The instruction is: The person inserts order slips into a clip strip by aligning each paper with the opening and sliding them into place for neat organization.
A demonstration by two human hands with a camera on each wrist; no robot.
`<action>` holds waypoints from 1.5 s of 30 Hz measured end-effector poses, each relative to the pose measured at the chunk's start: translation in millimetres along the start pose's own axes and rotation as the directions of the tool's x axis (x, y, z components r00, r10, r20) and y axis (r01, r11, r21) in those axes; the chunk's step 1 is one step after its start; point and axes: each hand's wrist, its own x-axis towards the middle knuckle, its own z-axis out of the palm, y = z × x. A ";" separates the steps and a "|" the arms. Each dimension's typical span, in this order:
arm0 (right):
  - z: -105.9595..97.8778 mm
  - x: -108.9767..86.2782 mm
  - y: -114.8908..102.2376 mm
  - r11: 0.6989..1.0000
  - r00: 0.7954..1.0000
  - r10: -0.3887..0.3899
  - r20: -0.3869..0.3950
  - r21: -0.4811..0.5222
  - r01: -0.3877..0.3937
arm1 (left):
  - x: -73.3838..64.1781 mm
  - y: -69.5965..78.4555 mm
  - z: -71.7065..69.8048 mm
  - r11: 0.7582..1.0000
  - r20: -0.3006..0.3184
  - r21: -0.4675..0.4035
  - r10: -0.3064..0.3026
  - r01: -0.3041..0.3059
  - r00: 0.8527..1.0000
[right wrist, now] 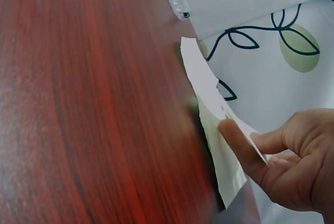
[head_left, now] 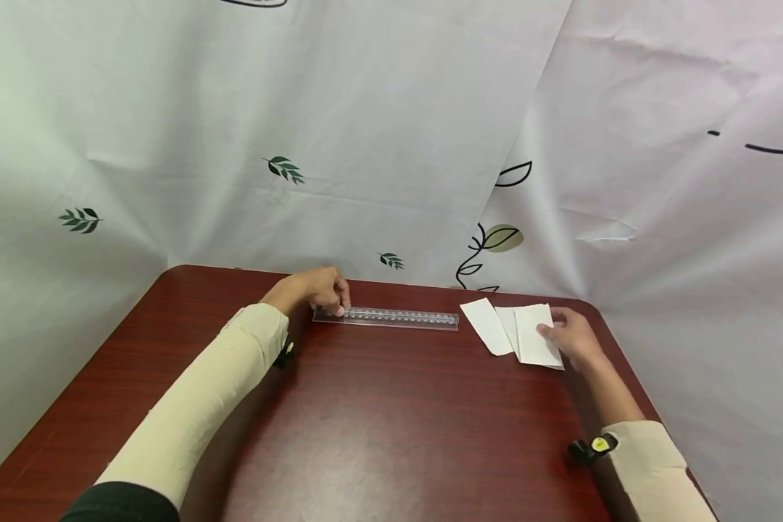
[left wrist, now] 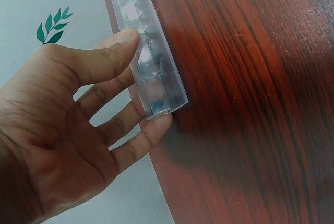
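Note:
A long clear plastic strip (head_left: 391, 317) with a row of round bumps lies near the table's far edge. My left hand (head_left: 322, 288) grips its left end. In the left wrist view the thumb presses on one side of the strip (left wrist: 154, 72), with fingers of the left hand (left wrist: 68, 114) behind and under its end. To the right, white paper slips (head_left: 486, 326) lie partly fanned out. My right hand (head_left: 570, 335) pinches the rightmost white paper (head_left: 536, 337) between thumb and fingers. The right wrist view shows that hand (right wrist: 292, 166) holding the paper (right wrist: 222, 156) by its edge.
The dark red wood-grain table (head_left: 365, 420) extends toward me. A white cloth backdrop (head_left: 365, 145) with leaf prints hangs right behind its far edge and along both sides. Small black devices (head_left: 590, 448) sit at both wrists.

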 end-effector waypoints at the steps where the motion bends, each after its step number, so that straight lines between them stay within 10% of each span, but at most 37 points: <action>1: -0.8 0.5 0.4 1.000 1.000 0.006 0.022 0.027 -0.006 | -0.1 0.2 0.0 1.000 0.000 0.002 0.001 -0.001 1.000; 8: -5.8 3.3 1.1 0.974 0.986 0.037 0.164 0.217 -0.073 | 0.2 1.2 -0.3 1.000 -0.001 -0.010 -0.001 0.001 1.000; 15: -4.7 9.0 3.3 0.824 0.952 0.000 0.306 0.539 -0.173 | -0.7 1.8 0.4 1.000 -0.004 -0.021 -0.013 0.013 1.000; 21: -1.7 8.3 2.1 0.766 0.938 -0.010 0.347 0.605 -0.216 | -0.4 2.6 -0.5 1.000 0.006 0.000 -0.004 0.004 1.000; 45: 28.1 -3.5 -18.0 0.862 0.936 0.013 0.351 0.471 -0.189 | -0.8 4.3 -1.7 1.000 0.011 -0.003 -0.016 0.016 1.000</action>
